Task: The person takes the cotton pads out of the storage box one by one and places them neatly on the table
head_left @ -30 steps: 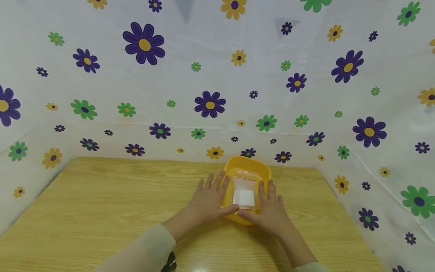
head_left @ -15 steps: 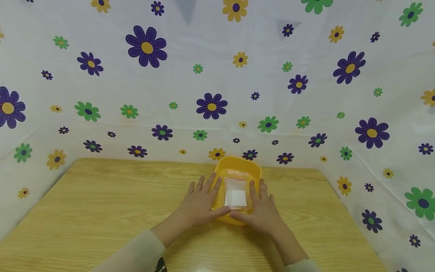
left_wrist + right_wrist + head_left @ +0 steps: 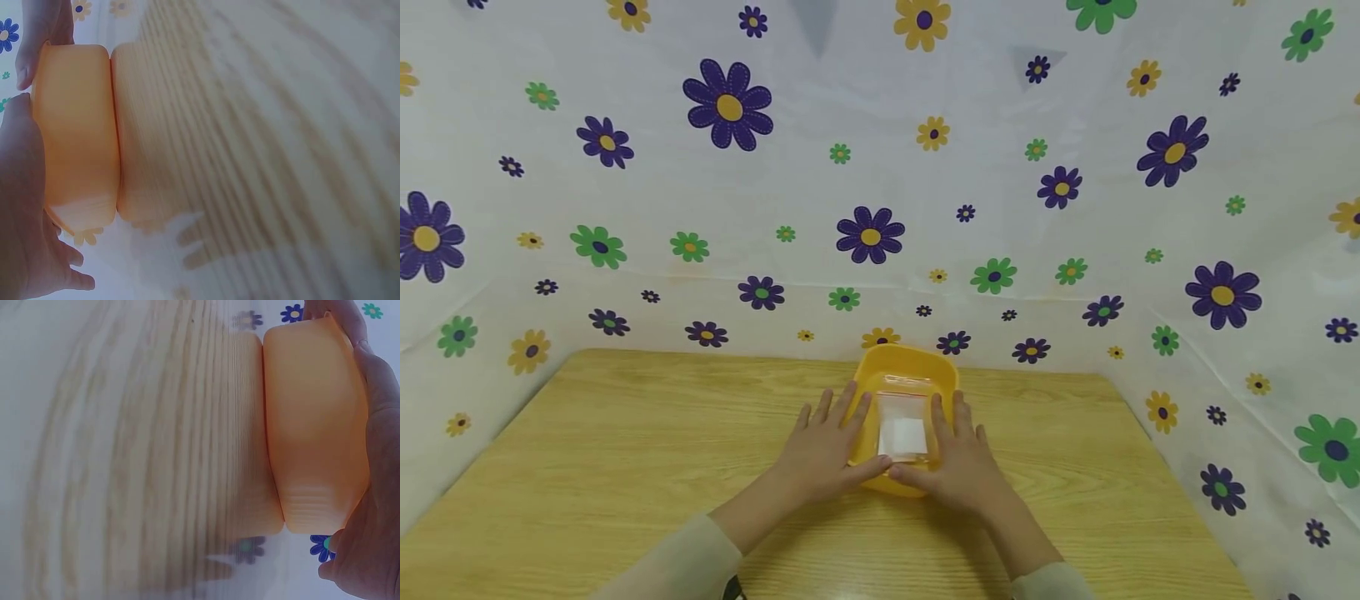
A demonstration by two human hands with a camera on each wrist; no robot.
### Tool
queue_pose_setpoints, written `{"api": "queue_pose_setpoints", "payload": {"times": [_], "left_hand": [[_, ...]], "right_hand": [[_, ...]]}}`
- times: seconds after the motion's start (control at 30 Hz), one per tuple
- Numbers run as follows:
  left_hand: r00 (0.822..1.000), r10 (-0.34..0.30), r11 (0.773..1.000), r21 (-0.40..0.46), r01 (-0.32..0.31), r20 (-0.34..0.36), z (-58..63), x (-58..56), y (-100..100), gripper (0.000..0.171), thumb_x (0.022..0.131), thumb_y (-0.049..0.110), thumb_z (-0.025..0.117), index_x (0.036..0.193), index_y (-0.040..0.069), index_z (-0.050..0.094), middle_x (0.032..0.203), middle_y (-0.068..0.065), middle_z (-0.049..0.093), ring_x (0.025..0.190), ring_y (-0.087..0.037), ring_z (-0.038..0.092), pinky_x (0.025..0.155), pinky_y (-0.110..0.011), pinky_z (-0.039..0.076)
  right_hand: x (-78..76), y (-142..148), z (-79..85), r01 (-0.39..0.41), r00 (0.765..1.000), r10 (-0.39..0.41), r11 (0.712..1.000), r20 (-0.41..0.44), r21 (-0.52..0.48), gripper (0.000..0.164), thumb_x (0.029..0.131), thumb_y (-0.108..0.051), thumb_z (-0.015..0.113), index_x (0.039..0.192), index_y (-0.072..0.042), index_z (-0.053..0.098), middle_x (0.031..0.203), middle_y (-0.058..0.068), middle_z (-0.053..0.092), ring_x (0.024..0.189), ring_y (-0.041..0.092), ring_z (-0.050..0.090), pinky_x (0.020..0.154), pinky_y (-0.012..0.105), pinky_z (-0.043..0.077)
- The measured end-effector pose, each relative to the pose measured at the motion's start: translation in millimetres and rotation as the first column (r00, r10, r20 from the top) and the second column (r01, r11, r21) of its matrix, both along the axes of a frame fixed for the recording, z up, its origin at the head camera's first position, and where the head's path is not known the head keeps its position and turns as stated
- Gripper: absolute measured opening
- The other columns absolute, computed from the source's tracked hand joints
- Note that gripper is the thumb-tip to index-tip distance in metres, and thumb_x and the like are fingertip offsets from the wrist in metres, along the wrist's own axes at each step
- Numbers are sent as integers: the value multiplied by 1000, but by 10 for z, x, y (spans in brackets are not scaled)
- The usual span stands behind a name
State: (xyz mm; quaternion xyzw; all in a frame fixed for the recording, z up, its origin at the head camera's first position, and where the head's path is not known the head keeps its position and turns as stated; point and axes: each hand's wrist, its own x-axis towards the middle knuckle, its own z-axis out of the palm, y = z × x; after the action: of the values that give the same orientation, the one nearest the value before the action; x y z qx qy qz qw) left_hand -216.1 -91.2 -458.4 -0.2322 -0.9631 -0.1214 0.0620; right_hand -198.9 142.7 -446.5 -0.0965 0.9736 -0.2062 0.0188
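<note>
One yellow plastic container (image 3: pixel 906 360), roundish-cornered and deep-walled, standing upright on the worktop (image 3: pixel 647 442) near its far edge, a little right of centre in the head view; both wrist views show its smooth outer wall, mirrored in the shiny surface beneath. Contents: one clear plastic bag (image 3: pixel 901 408) with a red line across its far end, lying inside and carrying a white, squarish item (image 3: pixel 908 436). One left hand (image 3: pixel 820 457), set against the left side of the container, fingers straight and spread. One right hand (image 3: pixel 966 468), set against the right side, fingers likewise extended and spread; the two thumbs point toward each other along the near rim, tips close together. Two pale sleeves (image 3: pixel 673 560). Worktop: yellowish, wood-grained. Backdrop: white cloth (image 3: pixel 805 187) printed with purple, green and yellow flowers, around the back and sides.
</note>
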Motion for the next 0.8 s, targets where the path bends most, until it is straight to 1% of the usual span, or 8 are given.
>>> {"api": "queue_pose_setpoints", "payload": {"times": [0.17, 0.37, 0.6, 0.8], "left_hand": [[1000, 16, 1000, 8, -16, -15, 2, 32, -101, 96, 90, 79, 38, 160, 15, 22, 167, -14, 12, 148, -49, 21, 113, -70, 23], [999, 32, 999, 20, -32, -11, 12, 66, -219, 98, 90, 81, 35, 160, 15, 21, 167, -14, 10, 148, -50, 18, 113, -71, 23], [998, 57, 998, 13, -57, -20, -5, 58, -326, 96, 90, 80, 36, 160, 15, 23, 167, -14, 12, 148, -49, 21, 112, -72, 23], [997, 79, 997, 6, -79, -19, -8, 88, -432, 97, 90, 81, 35, 160, 15, 23, 167, -14, 10, 148, -49, 20, 113, -71, 23]], "right_hand": [[-6, -102, 35, -23, 1000, 23, 999, 9, -22, 126, 69, -91, 54, 161, -18, 7, 167, 17, -8, 152, 42, 2, 120, 63, 9], [-32, -214, 39, -42, 999, 43, 999, 7, -9, 126, 68, -92, 53, 162, -20, 6, 167, 15, -11, 153, 40, 1, 120, 62, 10], [-61, -329, 39, -59, 998, 59, 998, -3, -20, 126, 69, -92, 53, 162, -20, 8, 167, 16, -9, 153, 42, 5, 120, 63, 14], [-76, -435, 36, -74, 997, 74, 997, 15, -31, 125, 68, -92, 54, 162, -22, 7, 167, 15, -9, 153, 41, 7, 120, 62, 13]]}}
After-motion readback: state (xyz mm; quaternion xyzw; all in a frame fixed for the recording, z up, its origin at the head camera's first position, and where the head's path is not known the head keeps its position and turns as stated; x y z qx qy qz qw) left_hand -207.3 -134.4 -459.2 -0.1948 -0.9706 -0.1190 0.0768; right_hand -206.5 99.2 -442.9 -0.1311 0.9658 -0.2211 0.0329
